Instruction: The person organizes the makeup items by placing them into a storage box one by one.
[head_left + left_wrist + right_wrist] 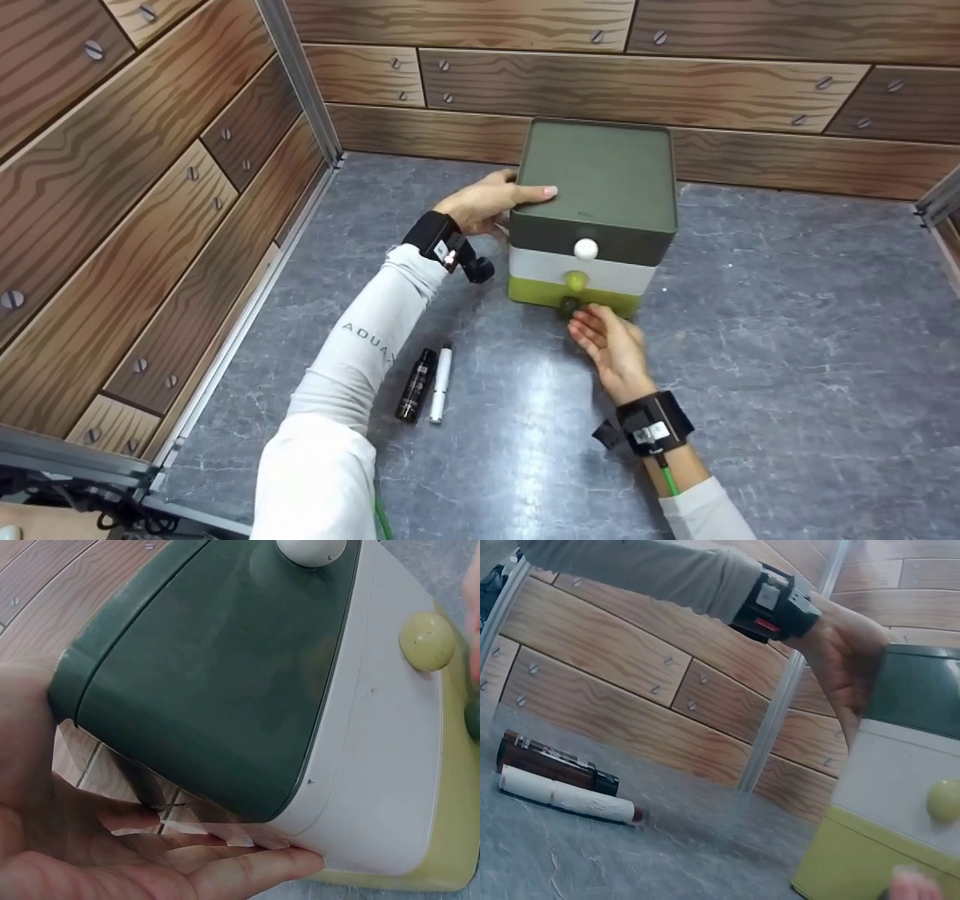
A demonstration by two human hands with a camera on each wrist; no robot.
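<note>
A stacked three-drawer box [600,176] has a dark green top, a white middle and a yellow-green bottom. Its front carries a white knob [586,249], a yellow-green knob [576,281] and a dark green knob [569,307]. My left hand [487,201] rests on the box's left side, thumb over the top edge; the left wrist view shows its fingers [255,866] extended along the side. My right hand [611,349] is at the bottom drawer, fingertips beside the dark green knob. Whether they touch it is unclear. All drawers look closed.
Left of the box, a black cylindrical bottle [416,386] and a slim white tube [442,383] lie side by side on the grey marbled surface [787,360]. Wood-patterned walls [645,90] stand behind and at the left, with a metal post [304,82] in the corner.
</note>
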